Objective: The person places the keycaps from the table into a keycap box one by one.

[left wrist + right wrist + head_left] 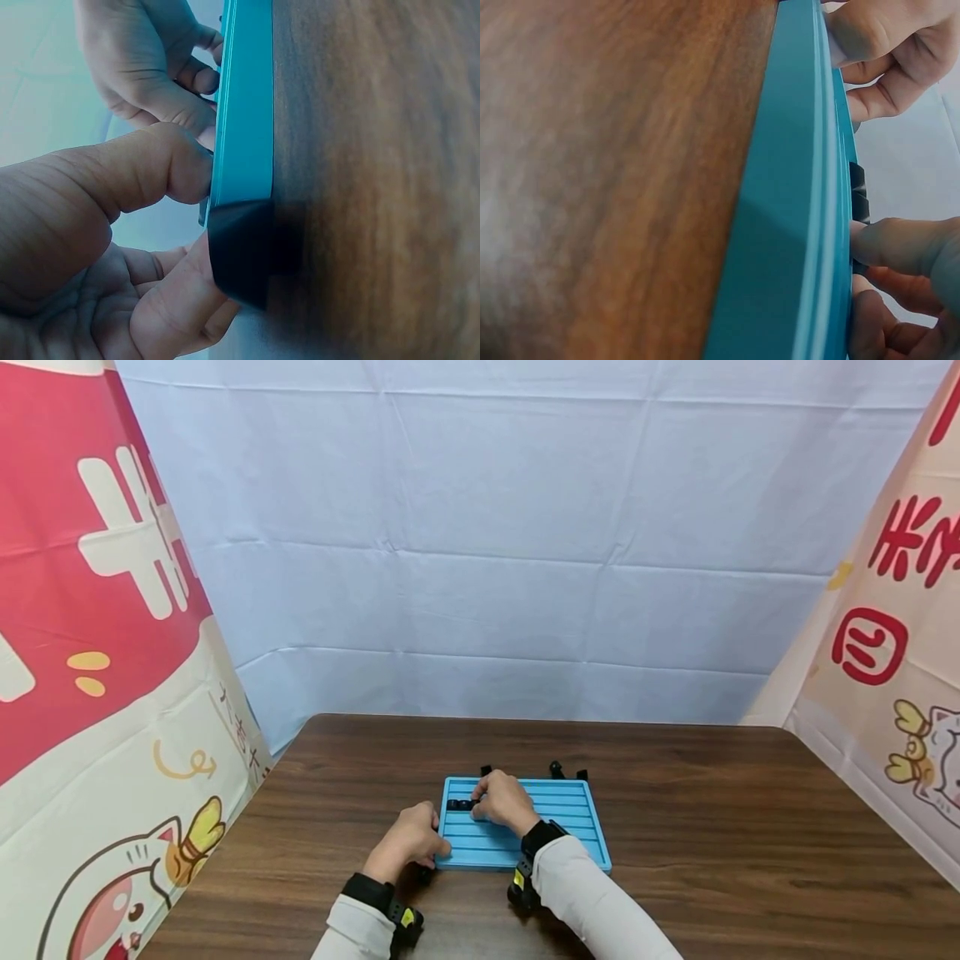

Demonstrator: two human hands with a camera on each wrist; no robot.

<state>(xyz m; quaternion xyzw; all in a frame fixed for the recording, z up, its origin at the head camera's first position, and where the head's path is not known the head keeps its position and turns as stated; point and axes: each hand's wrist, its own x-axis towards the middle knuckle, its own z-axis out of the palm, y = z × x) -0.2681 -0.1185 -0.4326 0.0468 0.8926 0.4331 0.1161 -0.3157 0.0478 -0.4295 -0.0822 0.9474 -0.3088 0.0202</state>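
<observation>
a person sits at a dark brown wooden table [675, 827], both arms in pale long sleeves with black bands at the wrists; a flat rectangular light blue plastic tray with raised ridges running across it [555, 835] lies on the table just in front of them, near the middle of the near edge; the left hand [408, 842] sits at the tray's near left corner, its fingers curled, the thumb pressing against the tray's top edge and the other fingers tucked at its side, so it grips that corner; in the left wrist view a small dark piece [240, 255] shows at the tray's corner between that hand's fingers, though what it is cannot be told; the right hand [504, 800] lies over the upper left part of the tray, fingers bent down onto a short row of small black blocks [459, 805] sitting in one of the grooves; its fingertips touch the end of that row and seem to pinch the nearest block, though the exact hold is partly hidden by the hand itself; the two hands are near each other, not touching; a few more small black pieces [557, 769] lie on the table just beyond the tray's far edge; behind the table hangs a creased pale blue cloth [525, 527]; at either side hang banners with red characters and cartoon cats [112, 693]
</observation>
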